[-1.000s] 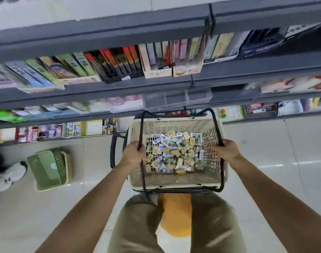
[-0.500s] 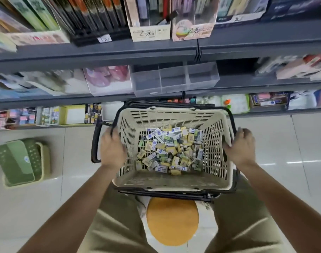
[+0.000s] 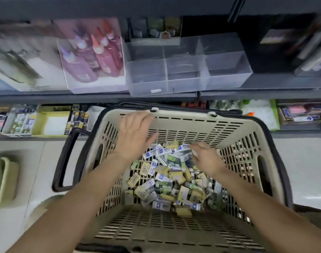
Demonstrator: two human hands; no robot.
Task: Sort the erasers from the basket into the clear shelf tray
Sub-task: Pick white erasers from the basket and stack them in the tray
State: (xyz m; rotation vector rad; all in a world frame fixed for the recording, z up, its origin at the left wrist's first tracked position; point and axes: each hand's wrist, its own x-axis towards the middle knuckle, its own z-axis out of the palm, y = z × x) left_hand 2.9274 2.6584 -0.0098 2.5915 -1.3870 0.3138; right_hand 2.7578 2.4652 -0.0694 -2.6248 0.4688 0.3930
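A person's two bare hands reach into a cream plastic basket (image 3: 183,115) in front of a stationery shelf (image 3: 265,94). The basket has slotted walls and black handles (image 3: 64,161) folded down around its rim. On its bottom lies a loose heap of erasers (image 3: 167,179). They are small rectangular blocks in paper sleeves, some yellow, some white with blue print, some green and black, and they lie jumbled at all angles.

The left hand (image 3: 134,137) hovers over the far left corner of the basket, palm down, with the fingers straight and slightly spread and nothing in it. The right hand (image 3: 207,158) is down at the far end of the heap with its fingers curled onto the white-and-blue erasers. Motion blur hides whether it grips one.

The clear shelf tray (image 3: 185,83) sits on the shelf just above the basket's far rim. It is a transparent box divided into three compartments side by side, with a small white label on its front wall. To its left stands a clear box of pink bottles (image 3: 99,57) with pointed caps. A green basket (image 3: 0,179) rests on the pale tiled floor (image 3: 302,170) at the far left.
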